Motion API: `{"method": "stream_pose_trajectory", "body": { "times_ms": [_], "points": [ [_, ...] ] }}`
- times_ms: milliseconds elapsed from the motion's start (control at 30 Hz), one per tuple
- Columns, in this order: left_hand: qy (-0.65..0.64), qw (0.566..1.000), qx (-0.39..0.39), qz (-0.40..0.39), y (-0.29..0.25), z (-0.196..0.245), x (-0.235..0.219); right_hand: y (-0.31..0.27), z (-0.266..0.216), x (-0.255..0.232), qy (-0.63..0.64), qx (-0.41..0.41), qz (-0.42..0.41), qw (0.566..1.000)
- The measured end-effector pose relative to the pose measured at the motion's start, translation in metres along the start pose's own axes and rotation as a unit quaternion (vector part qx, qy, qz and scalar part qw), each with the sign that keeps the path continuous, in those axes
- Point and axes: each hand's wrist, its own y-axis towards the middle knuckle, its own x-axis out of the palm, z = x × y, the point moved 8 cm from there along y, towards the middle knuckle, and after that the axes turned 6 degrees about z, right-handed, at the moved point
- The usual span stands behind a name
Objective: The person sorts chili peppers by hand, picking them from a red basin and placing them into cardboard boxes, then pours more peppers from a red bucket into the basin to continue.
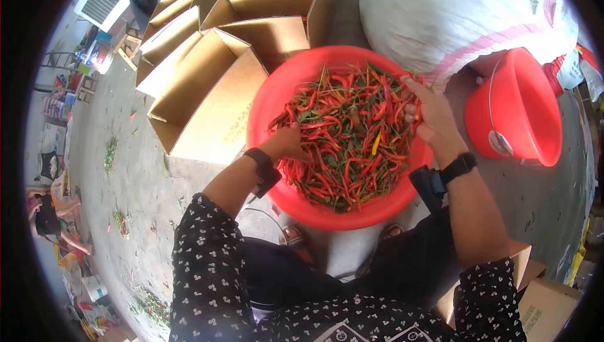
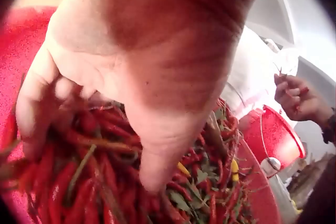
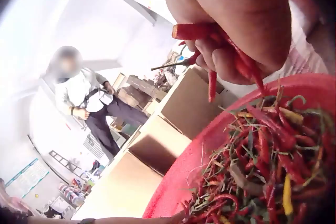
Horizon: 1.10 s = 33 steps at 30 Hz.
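A wide red basin (image 1: 259, 106) sits in front of the person's knees, heaped with red chili peppers (image 1: 343, 125) mixed with green leaves, stems and a few yellow ones. At the heap's left side is my left hand (image 1: 286, 144). In the left wrist view that hand (image 2: 136, 71) reaches down with fingertips among the chilies, thumb spread well apart from the fingers. My right hand (image 1: 435, 115) is over the basin's right rim. Its fingers curl round several red chilies (image 3: 195, 30) in the right wrist view, with ends and a stem poking out.
Open cardboard boxes (image 1: 220, 100) stand left and behind the basin, some with chilies inside. A red bucket (image 1: 513, 109) and a large white sack (image 1: 453, 15) are at the right. Scattered leaves lie on the floor (image 1: 135, 172). Another person (image 3: 97, 98) stands beyond the boxes.
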Motion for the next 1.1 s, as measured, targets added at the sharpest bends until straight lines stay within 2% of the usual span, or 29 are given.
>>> {"method": "stream_pose_trajectory", "body": {
  "times_ms": [33,100,133,167,200,267,300,367,400,467,500,533,567,633,667,733,767,833,867,933,967,1000,1033,1067,1100],
  "points": [
    [-0.001,1.000,0.000,-0.001,0.000,0.003,0.006,-0.001,0.001,0.003,-0.011,-0.001,-0.007,1.000],
    [-0.026,0.993,0.002,0.116,-0.005,0.010,-0.007,-0.003,0.003,0.005,-0.021,0.001,-0.017,1.000],
    [-0.024,0.993,-0.001,0.116,-0.003,0.012,-0.010,-0.004,0.005,0.008,-0.029,0.003,-0.026,0.999],
    [-0.154,0.979,0.011,0.132,0.001,0.014,-0.020,-0.003,0.007,0.010,-0.028,0.005,-0.029,0.999],
    [-0.281,0.948,0.023,0.147,0.005,0.018,-0.031,-0.002,0.010,0.011,-0.028,0.008,-0.029,0.999],
    [-0.463,0.884,0.035,0.049,-0.005,0.056,-0.064,0.000,0.014,0.014,-0.034,0.010,-0.030,0.999],
    [-0.467,0.882,0.035,0.049,0.006,0.060,-0.063,-0.001,0.017,0.017,-0.040,0.021,-0.048,0.998],
    [-0.564,0.805,0.083,0.165,0.028,0.057,-0.083,-0.005,0.018,0.020,-0.047,0.029,-0.062,0.997],
    [-0.566,0.804,0.084,0.164,0.031,0.055,-0.089,-0.010,0.019,0.022,-0.059,0.043,-0.075,0.995],
    [-0.409,0.885,0.176,0.133,0.028,0.063,-0.098,-0.015,0.022,0.023,-0.070,0.055,-0.087,0.992],
    [-0.409,0.885,0.178,0.131,0.024,0.058,-0.096,-0.015,0.024,0.020,-0.081,0.063,-0.087,0.991],
    [-0.220,0.931,0.277,0.087,0.011,0.071,-0.079,-0.015,0.026,0.017,-0.092,0.071,-0.087,0.989],
    [-0.021,0.931,0.361,0.039,-0.005,0.077,-0.054,-0.015,0.026,0.015,-0.092,0.071,-0.085,0.990],
    [0.007,0.967,0.242,-0.074,-0.009,0.041,0.006,-0.014,0.028,0.015,-0.114,0.073,-0.108,0.985],
    [0.007,0.968,0.240,-0.074,-0.022,0.044,0.013,-0.014,0.028,0.017,-0.114,0.074,-0.110,0.985],
    [0.019,0.950,0.290,0.116,-0.044,0.059,-0.010,-0.016,0.027,0.023,-0.099,0.072,-0.106,0.987],
    [0.020,0.950,0.290,0.114,-0.040,0.057,-0.006,-0.015,0.029,0.024,-0.098,0.073,-0.106,0.987],
    [0.019,0.923,0.358,0.143,-0.038,0.063,-0.006,-0.013,0.031,0.031,-0.120,0.060,-0.127,0.983],
    [0.019,0.922,0.358,0.144,-0.032,0.061,-0.007,-0.012,0.033,0.032,-0.120,0.059,-0.127,0.983],
    [0.017,0.956,0.250,0.153,-0.015,0.051,-0.023,-0.014,0.038,0.032,-0.127,0.065,-0.128,0.982],
    [0.018,0.955,0.255,0.153,-0.010,0.053,-0.032,-0.015,0.037,0.031,-0.126,0.062,-0.124,0.982],
    [-0.141,0.965,0.172,0.139,-0.002,0.045,-0.052,-0.018,0.038,0.030,-0.142,0.071,-0.119,0.980],
    [-0.296,0.944,0.083,0.118,0.007,0.033,-0.059,-0.020,0.040,0.028,-0.159,0.081,-0.114,0.977],
    [-0.296,0.944,0.085,0.117,0.018,0.030,-0.062,-0.019,0.041,0.026,-0.159,0.080,-0.112,0.978],
    [-0.392,0.912,0.104,0.053,0.025,0.032,-0.062,-0.018,0.044,0.024,-0.160,0.085,-0.103,0.978]
  ]
}}
